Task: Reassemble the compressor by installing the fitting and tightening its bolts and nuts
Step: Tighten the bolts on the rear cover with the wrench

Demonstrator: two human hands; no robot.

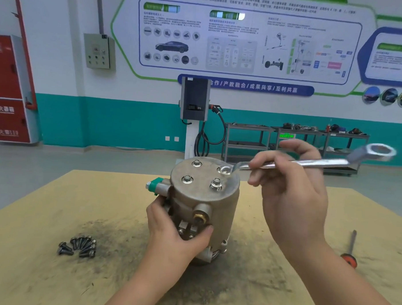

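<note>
Metal compressor (204, 205), grey and drum-shaped, stands upright near the middle of a tan bench (52, 272) in the single head view. Its flat top carries four bolts (187, 179), set in a rough square. The left hand (178, 232) grips the lower front of the compressor, fingers curled round the fitting (185, 227) there, thumb pressed beside a brass-tipped port (200, 215). A green-capped connector (156, 187) sticks out on the left side. The right hand (292, 195) holds a silver ring wrench (310, 163) by its shaft, fingers curled round it; the small ring end sits on the far-right bolt, the large ring end points right, in the air. On the bench to the left lies a cluster of about seven loose dark bolts (79, 246). At the right edge lies one screwdriver (351, 251) with an orange handle.
</note>
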